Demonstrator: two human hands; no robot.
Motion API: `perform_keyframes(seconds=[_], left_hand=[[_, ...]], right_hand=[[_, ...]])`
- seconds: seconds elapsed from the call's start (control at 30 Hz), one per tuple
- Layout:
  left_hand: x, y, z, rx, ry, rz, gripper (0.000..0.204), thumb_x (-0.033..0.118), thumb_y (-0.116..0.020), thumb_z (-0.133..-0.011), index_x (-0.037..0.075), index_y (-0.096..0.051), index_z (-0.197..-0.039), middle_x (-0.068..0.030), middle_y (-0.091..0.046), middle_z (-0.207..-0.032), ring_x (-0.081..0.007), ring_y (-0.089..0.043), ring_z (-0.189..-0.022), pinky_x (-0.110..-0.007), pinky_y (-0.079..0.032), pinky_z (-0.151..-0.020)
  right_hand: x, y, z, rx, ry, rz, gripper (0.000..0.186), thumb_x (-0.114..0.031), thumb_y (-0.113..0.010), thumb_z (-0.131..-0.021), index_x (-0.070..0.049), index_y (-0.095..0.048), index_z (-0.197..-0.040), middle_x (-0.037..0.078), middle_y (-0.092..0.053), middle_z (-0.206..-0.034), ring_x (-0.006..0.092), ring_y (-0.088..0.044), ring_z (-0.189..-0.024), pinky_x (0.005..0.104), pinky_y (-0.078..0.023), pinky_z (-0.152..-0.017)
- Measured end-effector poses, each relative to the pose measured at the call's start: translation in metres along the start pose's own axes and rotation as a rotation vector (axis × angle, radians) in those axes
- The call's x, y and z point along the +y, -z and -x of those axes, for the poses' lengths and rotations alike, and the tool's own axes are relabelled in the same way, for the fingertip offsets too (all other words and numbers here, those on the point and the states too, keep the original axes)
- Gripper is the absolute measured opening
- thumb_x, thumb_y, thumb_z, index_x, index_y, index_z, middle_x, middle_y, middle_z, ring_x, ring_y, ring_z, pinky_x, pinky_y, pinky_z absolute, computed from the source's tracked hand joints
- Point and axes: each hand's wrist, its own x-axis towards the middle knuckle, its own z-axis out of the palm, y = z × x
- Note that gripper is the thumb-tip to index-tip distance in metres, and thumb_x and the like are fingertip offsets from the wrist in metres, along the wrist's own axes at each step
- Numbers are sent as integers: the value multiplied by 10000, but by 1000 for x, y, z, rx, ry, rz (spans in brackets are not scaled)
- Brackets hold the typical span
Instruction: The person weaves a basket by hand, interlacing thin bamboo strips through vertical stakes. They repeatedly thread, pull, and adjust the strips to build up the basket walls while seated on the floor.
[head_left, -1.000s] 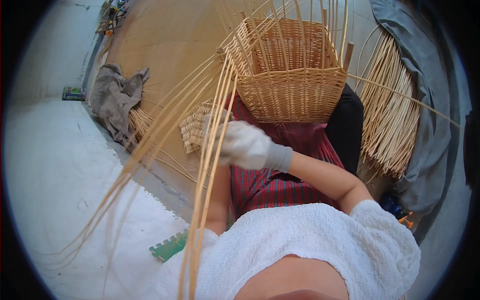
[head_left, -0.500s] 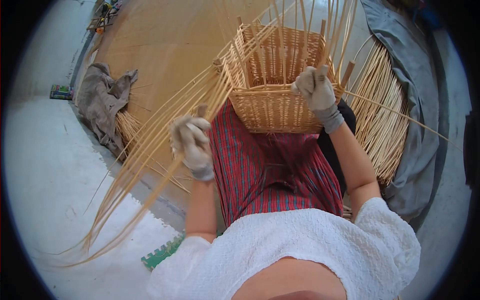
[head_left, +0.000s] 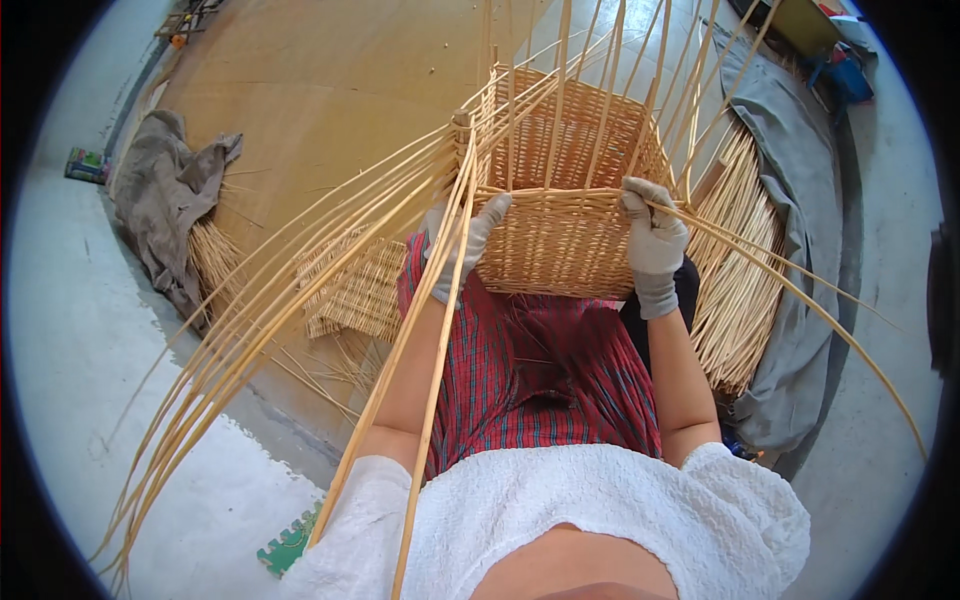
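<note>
A rectangular wicker basket (head_left: 556, 245) rests at my lap, its open top showing and long upright stakes rising from its walls. My left hand (head_left: 468, 245), in a pale work glove, grips the basket's front left corner, with the thumb against the front wall and the other fingers partly hidden. Long loose canes (head_left: 290, 300) fan out from that corner to the lower left, and two cross over my left forearm. At the front right of the rim, my gloved right hand (head_left: 655, 240) is closed around a cane (head_left: 790, 285) that runs out to the right.
A bundle of canes (head_left: 750, 300) lies on grey cloth (head_left: 785, 400) at the right. Left of my lap is a flat woven piece (head_left: 360, 290). Farther left, a grey-brown cloth (head_left: 165, 200) covers more canes. A green foam mat piece (head_left: 288, 545) lies lower left.
My left hand has moved right onto the basket's corner. My right hand has lowered to the rim, and a thicker cane now extends right from it. Two canes now cross my left forearm.
</note>
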Motion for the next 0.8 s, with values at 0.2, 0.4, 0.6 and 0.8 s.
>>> perform_keyframes(seconds=[0.2,0.4,0.6,0.8], left_hand=[[2,-3,2,61,-4,3,553,312,-869,-861,-37,-649,-1229,-201,-729,-1117,-319,-700,-1007,-413,-568,-894],[2,-18,-7,88,24,325,539,203,-865,-870,-26,-608,-1285,-130,-729,-1125,-243,-686,-984,-368,-577,-878],[-14,-20,-15,209,170,413,486,148,-841,-874,-34,-624,-1270,-158,-727,-1108,-231,-702,-966,-357,-589,-839],[-32,-20,-12,89,303,524,390,209,-807,-883,-38,-705,-1166,-168,-748,-1047,-263,-717,-918,-377,-591,-814]], right_hand=[[-39,-17,16,-20,83,-87,186,26,-711,-939,-11,-747,-1118,87,-758,-1038,159,-702,-911,290,-564,-854],[-94,-103,-106,-195,506,218,302,-124,-622,-994,-43,-649,-1283,156,-729,-1127,235,-720,-967,335,-569,-851],[-116,-158,-138,-258,136,1017,700,-169,-526,-1011,-160,-243,-1652,149,-680,-1237,282,-731,-910,338,-588,-709],[-21,-41,-39,-295,208,-676,493,-86,-438,-1086,-90,-265,-1547,88,-618,-927,214,-716,-919,375,-584,-819]])
